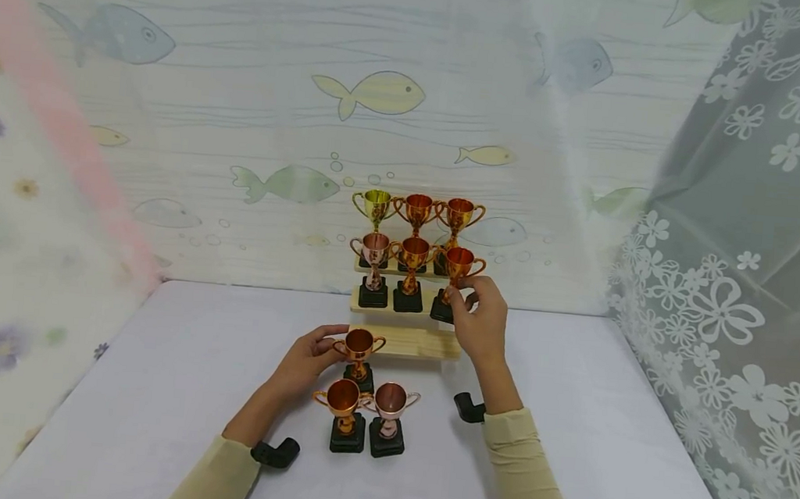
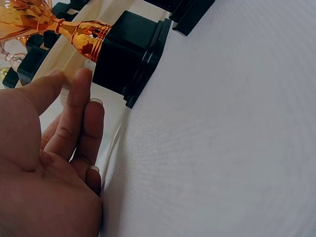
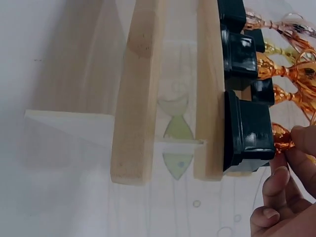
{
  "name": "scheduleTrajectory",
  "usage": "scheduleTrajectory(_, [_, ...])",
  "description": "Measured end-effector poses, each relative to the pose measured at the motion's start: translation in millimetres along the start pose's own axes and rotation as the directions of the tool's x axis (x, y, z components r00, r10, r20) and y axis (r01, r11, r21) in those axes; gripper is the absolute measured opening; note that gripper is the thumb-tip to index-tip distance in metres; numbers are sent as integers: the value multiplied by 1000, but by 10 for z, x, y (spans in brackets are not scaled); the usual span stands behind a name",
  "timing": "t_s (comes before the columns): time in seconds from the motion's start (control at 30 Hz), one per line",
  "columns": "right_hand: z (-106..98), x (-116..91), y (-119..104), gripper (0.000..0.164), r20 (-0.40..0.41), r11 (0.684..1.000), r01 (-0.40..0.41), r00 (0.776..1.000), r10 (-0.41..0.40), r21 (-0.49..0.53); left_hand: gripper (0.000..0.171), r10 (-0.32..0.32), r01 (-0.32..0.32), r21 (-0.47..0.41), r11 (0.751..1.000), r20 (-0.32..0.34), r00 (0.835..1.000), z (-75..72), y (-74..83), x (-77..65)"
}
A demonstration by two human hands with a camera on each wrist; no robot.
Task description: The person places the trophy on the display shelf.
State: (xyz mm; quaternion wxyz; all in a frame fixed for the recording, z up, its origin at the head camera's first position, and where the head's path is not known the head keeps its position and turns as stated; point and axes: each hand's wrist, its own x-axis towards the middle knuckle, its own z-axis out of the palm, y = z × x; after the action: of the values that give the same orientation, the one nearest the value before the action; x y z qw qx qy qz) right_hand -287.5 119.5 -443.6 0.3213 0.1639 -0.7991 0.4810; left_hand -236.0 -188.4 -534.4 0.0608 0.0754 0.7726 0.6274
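My right hand (image 1: 482,319) pinches the stem of an orange-gold trophy cup (image 1: 459,263) at the right end of the middle shelf (image 1: 406,301). In the right wrist view, its black base (image 3: 249,131) sits right at that shelf's board, beside another trophy's base (image 3: 240,54). My left hand (image 1: 305,363) is at the left end of the lowest shelf (image 1: 410,343), fingers extended and thumb near the fingertips. In the left wrist view, those fingertips lie close to the wood, beside the black base (image 2: 126,52) of a copper-coloured trophy (image 1: 359,345) standing on the table.
Two more trophies, one copper (image 1: 343,399) and one pinkish (image 1: 390,400), stand in front on the white table (image 1: 149,386). A pinkish trophy (image 1: 375,249) and an orange one (image 1: 413,257) share the middle shelf; behind, a yellow-gold trophy (image 1: 377,207) tops the row with two orange ones.
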Motion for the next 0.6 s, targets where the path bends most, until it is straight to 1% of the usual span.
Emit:
scheduleTrajectory(0.1, [20,10,5,8,-25,1000,-15,1000,15,8,47,-2,2,-3,1000,5,1000,-1,13,2])
scheduleTrajectory(0.23, [37,20,19,9,-36,999,-38,999,39,13,47,-12,12,-8,1000,7,1000,-1,46,-4])
scheduleTrajectory(0.47, [69,18,37,11,-55,999,-41,998,42,24,47,-19,19,4,1000,7,1000,35,315,-137])
scheduleTrajectory(0.5, [73,16,34,11,-55,999,-40,998,41,27,47,-18,18,0,1000,7,1000,38,341,-152])
scheduleTrajectory(0.6, [79,11,28,12,-52,999,-32,998,34,32,46,-16,16,0,1000,8,1000,34,343,-150])
